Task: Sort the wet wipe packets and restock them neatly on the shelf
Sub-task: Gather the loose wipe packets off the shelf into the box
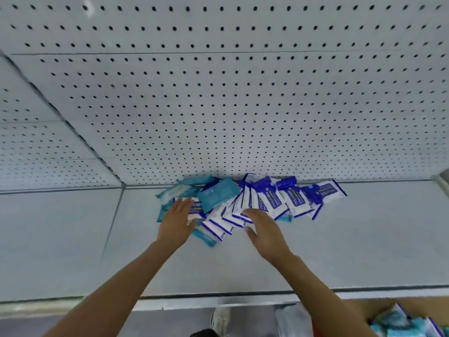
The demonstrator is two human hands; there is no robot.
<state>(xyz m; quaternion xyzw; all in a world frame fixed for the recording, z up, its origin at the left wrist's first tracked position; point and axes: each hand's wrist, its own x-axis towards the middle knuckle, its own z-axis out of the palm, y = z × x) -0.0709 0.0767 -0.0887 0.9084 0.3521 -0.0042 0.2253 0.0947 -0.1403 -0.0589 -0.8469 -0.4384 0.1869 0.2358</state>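
Observation:
A loose pile of wet wipe packets lies at the back of the white shelf (315, 251), against the pegboard. Teal packets (217, 194) are on the left of the pile, blue-and-white packets (269, 198) in the middle and right, several overlapping at angles. My left hand (177, 221) is flat, fingers apart, over the pile's left edge, covering a blue-and-white packet. Fingers spread, my right hand (263, 229) reaches onto the front of the blue-and-white packets. Neither hand grips a packet.
A white pegboard back wall (230, 105) rises behind the shelf. A vertical seam (114, 217) divides the shelf at left. At the bottom right, below the shelf's front edge, a box (408, 324) holds more packets. A shoe (220, 317) shows on the floor.

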